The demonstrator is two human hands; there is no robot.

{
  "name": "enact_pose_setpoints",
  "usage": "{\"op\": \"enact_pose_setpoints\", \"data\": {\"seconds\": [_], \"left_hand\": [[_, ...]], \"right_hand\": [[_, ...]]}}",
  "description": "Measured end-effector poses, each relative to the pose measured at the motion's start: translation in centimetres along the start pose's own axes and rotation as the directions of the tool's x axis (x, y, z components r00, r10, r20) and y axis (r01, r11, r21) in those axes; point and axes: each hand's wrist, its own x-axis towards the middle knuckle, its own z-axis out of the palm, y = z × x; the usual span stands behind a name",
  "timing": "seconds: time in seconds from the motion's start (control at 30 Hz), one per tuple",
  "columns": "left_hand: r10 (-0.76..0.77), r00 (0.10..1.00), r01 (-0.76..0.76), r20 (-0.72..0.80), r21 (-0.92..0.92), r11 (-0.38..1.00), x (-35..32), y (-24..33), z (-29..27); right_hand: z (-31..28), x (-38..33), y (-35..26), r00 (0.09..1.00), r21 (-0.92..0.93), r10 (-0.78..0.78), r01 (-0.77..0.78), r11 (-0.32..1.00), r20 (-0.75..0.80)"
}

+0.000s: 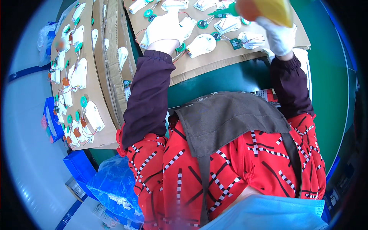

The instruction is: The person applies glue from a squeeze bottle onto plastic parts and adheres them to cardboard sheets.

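Note:
My left hand (pixel 164 30), in a white glove, rests over the cardboard sheet (pixel 249 56) with its fingers bent and mostly hidden. It lies against a white plastic shell (pixel 187 27); what the fingertips hold does not show. In my gloved right hand (pixel 279 37) is a yellow-orange glue gun (pixel 268 10), somewhat blurred. Its green nozzle (pixel 225 10) points left, above the shells. Nearby lie a rounded white shell (pixel 202 45), a green disc (pixel 181 47) on red wires and a small green circuit board (pixel 236 43) beside another wired shell (pixel 252 40).
To the left, a second cardboard sheet (pixel 100 117) carries several wired white shells, beside upright cardboard layers (pixel 113 50). The green table (pixel 218 79) shows before me. Blue bins (pixel 79 165) and a blue plastic bag (pixel 115 188) stand at the lower left.

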Motion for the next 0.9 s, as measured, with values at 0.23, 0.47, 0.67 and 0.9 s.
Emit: {"op": "enact_pose_setpoints", "data": {"seconds": [0.23, 0.47, 0.67, 0.9], "left_hand": [[0.026, 1.0, -0.026, 0.011, 0.028, 0.999, 0.2, -1.3, -0.1], [0.148, 0.988, -0.148, -0.04, -0.012, 0.989, -0.1, 0.0, -4.6], [0.302, 0.95, -0.296, 0.083, -0.074, 0.952, 5.0, -0.8, -6.3], [0.297, 0.923, -0.364, 0.246, 0.303, 0.881, 9.8, -1.0, -2.4]], "right_hand": [[-6.7, -1.3, -0.5, 0.981, 0.308, -0.177, 0.193, 0.932, -0.081], [-8.6, -0.5, -0.8, 0.984, 0.327, -0.129, 0.163, 0.931, -0.123], [-1.9, 2.2, -4.2, 0.98, 0.237, -0.191, 0.2, 0.951, -0.061], [1.0, 4.7, -3.1, 0.994, 0.183, -0.1, 0.093, 0.979, 0.032]]}}
